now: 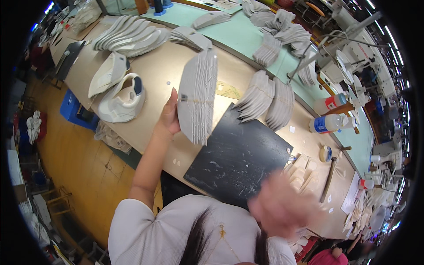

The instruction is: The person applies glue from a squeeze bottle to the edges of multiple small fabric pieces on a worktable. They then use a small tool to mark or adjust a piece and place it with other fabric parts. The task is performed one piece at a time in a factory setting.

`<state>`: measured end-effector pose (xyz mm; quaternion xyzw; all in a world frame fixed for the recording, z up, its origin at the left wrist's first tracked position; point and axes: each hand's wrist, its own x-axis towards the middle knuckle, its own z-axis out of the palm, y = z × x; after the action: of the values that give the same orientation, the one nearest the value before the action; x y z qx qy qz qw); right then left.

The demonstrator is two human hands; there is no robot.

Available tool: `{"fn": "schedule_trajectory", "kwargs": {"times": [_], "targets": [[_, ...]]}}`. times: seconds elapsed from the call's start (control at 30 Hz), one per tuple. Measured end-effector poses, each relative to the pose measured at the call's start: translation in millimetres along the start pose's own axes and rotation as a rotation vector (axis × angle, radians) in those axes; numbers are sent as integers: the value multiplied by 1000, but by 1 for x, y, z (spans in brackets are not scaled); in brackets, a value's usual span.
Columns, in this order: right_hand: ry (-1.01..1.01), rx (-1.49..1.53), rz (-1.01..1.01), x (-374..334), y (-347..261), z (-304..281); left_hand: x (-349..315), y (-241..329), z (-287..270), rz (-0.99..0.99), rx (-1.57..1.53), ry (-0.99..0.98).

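Note:
My left hand (168,115) grips the side of a banded stack of grey shoe pieces (196,97), thumb up along its edge. Its other fingers are mostly hidden by the stack, which is held upright over the table at the left of a black board (245,154). Low on the right, near the board's corner and in front of my chest, is my right hand (287,205). Motion smears it, so its fingers and anything in them cannot be made out. Two similar grey bundles (258,95) lie beyond the board.
White shoe uppers (123,101) and a fanned row of pale pieces (130,35) occupy the table's left. Bottles (326,123), a tape roll (326,153), a hammer (329,179) and cream pieces (304,170) are at the right. More grey stacks (267,48) rest on the green surface.

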<state>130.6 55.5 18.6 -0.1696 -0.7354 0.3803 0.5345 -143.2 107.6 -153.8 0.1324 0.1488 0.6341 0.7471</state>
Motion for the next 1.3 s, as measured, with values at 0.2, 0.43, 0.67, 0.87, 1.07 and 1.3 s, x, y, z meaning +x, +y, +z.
{"fn": "schedule_trajectory", "kwargs": {"times": [0.2,0.43,0.67,0.87,1.07,1.3], "targets": [[-156,-731,-79,0,122,49,-31,-41,15,10,-15,134],[-189,-667,-120,-11,130,50,-53,-50,22,-44,4,254],[-330,-151,379,-21,65,20,-39,-39,27,121,-194,28],[-568,-288,165,-58,53,36,-37,1,14,470,169,547],[12,-929,331,-35,107,-50,-59,66,14,42,952,484],[32,-1351,637,-55,178,-179,-21,53,29,-337,1518,169]]}}
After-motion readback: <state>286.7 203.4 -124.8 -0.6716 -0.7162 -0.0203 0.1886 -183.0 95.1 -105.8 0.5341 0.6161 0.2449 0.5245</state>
